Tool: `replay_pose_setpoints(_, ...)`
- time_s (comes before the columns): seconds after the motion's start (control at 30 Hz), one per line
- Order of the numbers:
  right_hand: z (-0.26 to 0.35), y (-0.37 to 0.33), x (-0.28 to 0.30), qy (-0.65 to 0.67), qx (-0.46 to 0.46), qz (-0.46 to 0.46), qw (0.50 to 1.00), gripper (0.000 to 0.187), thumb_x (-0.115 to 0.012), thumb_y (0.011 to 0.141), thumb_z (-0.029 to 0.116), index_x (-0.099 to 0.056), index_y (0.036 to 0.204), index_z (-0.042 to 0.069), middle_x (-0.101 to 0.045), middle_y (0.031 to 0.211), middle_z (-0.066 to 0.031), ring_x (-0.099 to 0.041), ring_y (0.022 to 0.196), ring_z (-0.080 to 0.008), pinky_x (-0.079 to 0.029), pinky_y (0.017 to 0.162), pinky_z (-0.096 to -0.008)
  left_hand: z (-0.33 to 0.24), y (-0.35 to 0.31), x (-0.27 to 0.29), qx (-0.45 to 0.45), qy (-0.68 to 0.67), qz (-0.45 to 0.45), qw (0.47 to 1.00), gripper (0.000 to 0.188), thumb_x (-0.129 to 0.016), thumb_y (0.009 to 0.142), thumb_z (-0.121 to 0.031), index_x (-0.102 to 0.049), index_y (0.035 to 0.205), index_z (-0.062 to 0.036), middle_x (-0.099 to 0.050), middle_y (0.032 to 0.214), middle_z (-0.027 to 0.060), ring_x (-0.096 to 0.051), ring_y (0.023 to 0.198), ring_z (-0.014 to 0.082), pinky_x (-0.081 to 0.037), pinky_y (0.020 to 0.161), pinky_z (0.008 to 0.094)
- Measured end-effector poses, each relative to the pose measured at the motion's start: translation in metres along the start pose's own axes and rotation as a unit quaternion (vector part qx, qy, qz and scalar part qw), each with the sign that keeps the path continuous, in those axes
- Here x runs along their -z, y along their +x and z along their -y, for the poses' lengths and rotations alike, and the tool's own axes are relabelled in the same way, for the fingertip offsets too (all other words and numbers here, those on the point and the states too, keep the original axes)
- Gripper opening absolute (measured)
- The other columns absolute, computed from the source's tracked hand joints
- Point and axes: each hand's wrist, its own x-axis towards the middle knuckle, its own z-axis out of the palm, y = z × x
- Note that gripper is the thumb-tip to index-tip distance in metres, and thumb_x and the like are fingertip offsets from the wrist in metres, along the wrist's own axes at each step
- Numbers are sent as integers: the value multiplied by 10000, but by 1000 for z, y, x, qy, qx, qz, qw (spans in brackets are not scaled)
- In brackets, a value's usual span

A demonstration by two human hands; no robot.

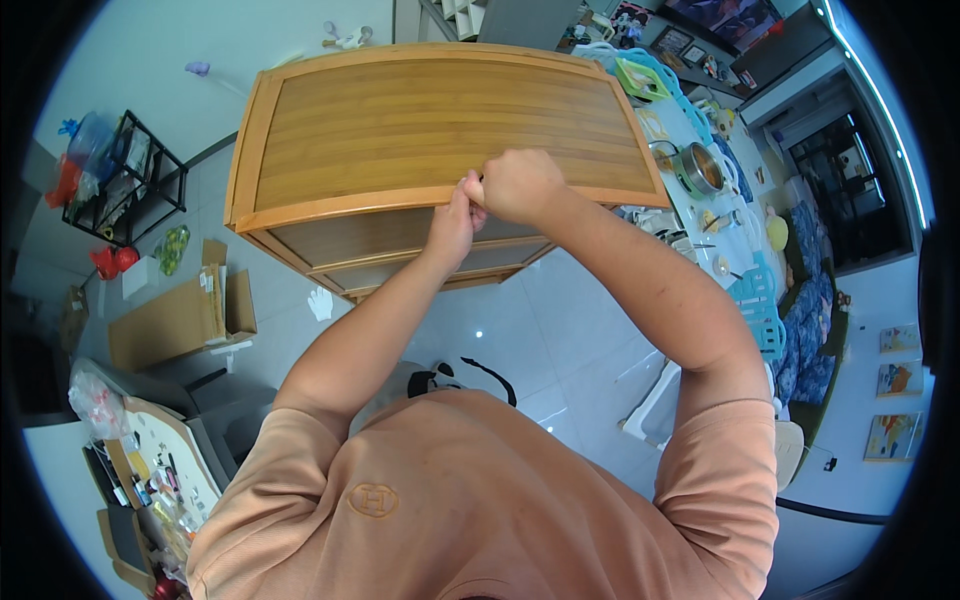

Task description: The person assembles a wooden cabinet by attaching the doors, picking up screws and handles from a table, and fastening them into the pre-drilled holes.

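Observation:
Both my hands meet over the front edge of a wooden cabinet (pixel 400 120) with a slatted, honey-brown top. My right hand (pixel 520 186) is closed in a fist, its back facing up. Just left of it and a little lower, my left hand (pixel 455 224) is closed too, its fingertips pinched against the right hand's fingers. A tiny dark spot shows between them, too small to name; whatever they hold is hidden. Below the hands, the cabinet's front panels (pixel 350 245) are partly covered by my forearms.
At right stands a long white table with a metal pot (pixel 702 168), a green tray (pixel 640 80) and dishes; a light-blue plastic chair (pixel 762 310) is beside it. Left are a black rack (pixel 125 185), an opened cardboard box (pixel 165 325) and a white glove (pixel 320 303) on the tiled floor.

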Motion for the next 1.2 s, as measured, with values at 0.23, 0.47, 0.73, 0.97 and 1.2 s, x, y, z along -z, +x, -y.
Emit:
replay_pose_setpoints(0.23,-35,7,5,-79,274,-49,957,442,-436,837,448,-616,692,71,-612,647,-125,-599,594,-305,-479,574,-404,-7,-4,3,42,-37,40,998,536,-259,926,-507,-508,723,-78,-448,598,8,-382,537,98,-302,514,238)
replay_pose_setpoints(0.47,-42,27,-2,-120,387,-89,910,337,-496,789,405,-543,685,88,-557,640,-79,-556,638,-263,-451,601,-362,-8,2,13,57,34,74,995,525,-259,907,-474,-537,792,-44,-498,631,16,-412,564,98,-324,536,239)
replay_pose_setpoints(0.73,-41,27,-5,-97,324,-87,937,317,-509,730,331,-533,526,89,-535,484,-98,-546,471,-275,-443,485,-383,-3,4,5,74,26,37,996,476,-261,914,-443,-523,778,-70,-502,635,17,-407,561,92,-317,527,232)
replay_pose_setpoints(0.97,-24,14,-10,-100,178,-82,975,372,-441,763,336,-623,548,92,-591,546,-112,-595,505,-273,-487,509,-383,-2,3,-1,11,5,23,1000,417,-260,945,-384,-486,752,-92,-463,618,5,-388,553,88,-306,514,235)
replay_pose_setpoints(1.2,-9,8,-13,-63,43,-63,995,386,-429,785,338,-642,581,89,-618,601,-117,-616,564,-276,-495,533,-388,1,5,1,-1,-16,7,1000,456,-293,927,-426,-520,709,-96,-486,609,-7,-395,545,73,-310,503,217)
